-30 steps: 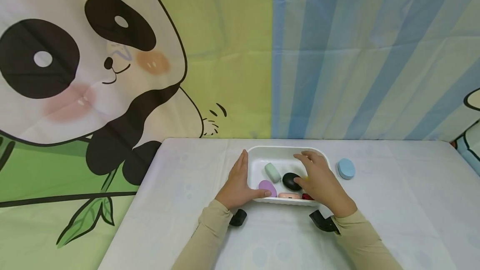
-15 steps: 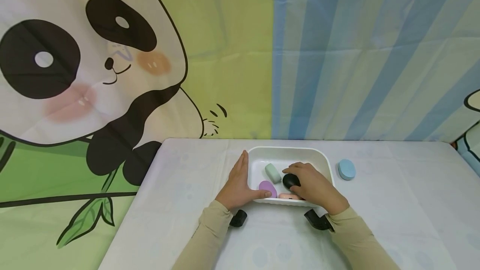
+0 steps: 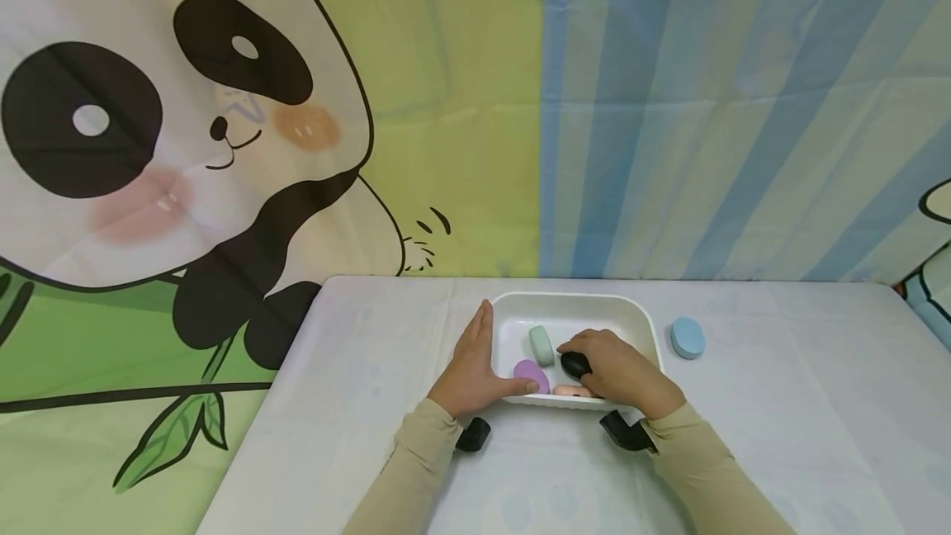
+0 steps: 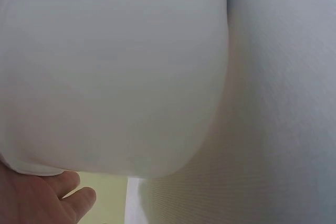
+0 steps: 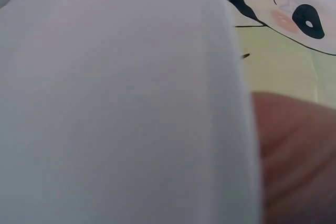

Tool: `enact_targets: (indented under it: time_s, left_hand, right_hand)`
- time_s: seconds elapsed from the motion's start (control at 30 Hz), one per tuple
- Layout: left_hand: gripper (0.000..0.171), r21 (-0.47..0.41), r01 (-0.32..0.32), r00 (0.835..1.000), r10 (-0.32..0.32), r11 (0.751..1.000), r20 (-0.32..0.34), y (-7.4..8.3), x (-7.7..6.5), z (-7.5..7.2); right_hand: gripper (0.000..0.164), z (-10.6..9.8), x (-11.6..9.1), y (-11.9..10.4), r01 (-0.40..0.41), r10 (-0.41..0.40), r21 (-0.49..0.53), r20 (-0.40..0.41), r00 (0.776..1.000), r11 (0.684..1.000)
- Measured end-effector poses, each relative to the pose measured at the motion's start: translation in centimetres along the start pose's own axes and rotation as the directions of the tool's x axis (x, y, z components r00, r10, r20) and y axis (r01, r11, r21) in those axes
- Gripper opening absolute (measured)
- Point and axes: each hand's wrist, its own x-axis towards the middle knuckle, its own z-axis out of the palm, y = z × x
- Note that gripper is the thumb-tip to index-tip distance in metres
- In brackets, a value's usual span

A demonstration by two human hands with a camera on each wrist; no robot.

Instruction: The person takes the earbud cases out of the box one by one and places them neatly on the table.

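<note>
A white tray (image 3: pixel 572 304) lies on the table. My left hand (image 3: pixel 471 367) lies with straight fingers along its left side, the thumb reaching over the front rim close to a purple oval piece (image 3: pixel 532 373). In the head view my right hand (image 3: pixel 615 368) reaches into the tray and pinches a smooth black oval piece (image 3: pixel 574 365) between fingers and thumb. Left of the black piece is a mint-green rounded piece (image 3: pixel 541 345); a pink bar-shaped piece (image 3: pixel 570 390) lies by the front wall. The tray's underside (image 4: pixel 115 77) fills most of the left wrist view.
A light-blue rounded piece (image 3: pixel 688 338) lies on the white-covered table (image 3: pixel 802 403), right of the tray. Behind the table hangs a printed cloth (image 3: pixel 461 106) with a panda. Black wrist mounts (image 3: pixel 473 434) sit below both hands.
My right hand has moved left and down over the tray onto the black piece, covering the red and yellow pieces seen before. The green piece has turned slightly more upright. My left hand stays put.
</note>
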Motion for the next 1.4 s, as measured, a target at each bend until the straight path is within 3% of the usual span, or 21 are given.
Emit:
enact_targets:
  time_s: [0.4, 0.73, 1.2, 1.4]
  left_hand:
    - [0.143, -0.011, -0.008, 1.000, 0.008, 1.000, -0.001, -0.1, 0.1, 0.1]
    - [0.142, -0.006, 0.006, 1.000, -0.006, 1.000, 0.003, -0.1, -0.1, 0.1]
    - [0.142, -0.007, 0.009, 1.000, -0.009, 1.000, 0.002, 0.3, -0.2, -0.2]
    - [0.143, -0.010, 0.005, 1.000, -0.005, 1.000, -0.001, 0.1, -0.1, -0.1]
  right_hand:
    - [0.043, 0.3, 0.1, 0.4, 0.011, -0.010, -0.036, 0.020, 1.000, 0.999]
    - [0.050, 0.5, -0.2, 0.3, -0.027, 0.026, -0.070, -0.015, 1.000, 0.997]
    - [0.053, 0.2, -0.7, 0.1, -0.106, 0.103, -0.037, -0.076, 0.992, 0.994]
    - [0.054, -0.1, -1.1, 0.0, -0.105, 0.099, -0.036, -0.128, 0.987, 0.994]
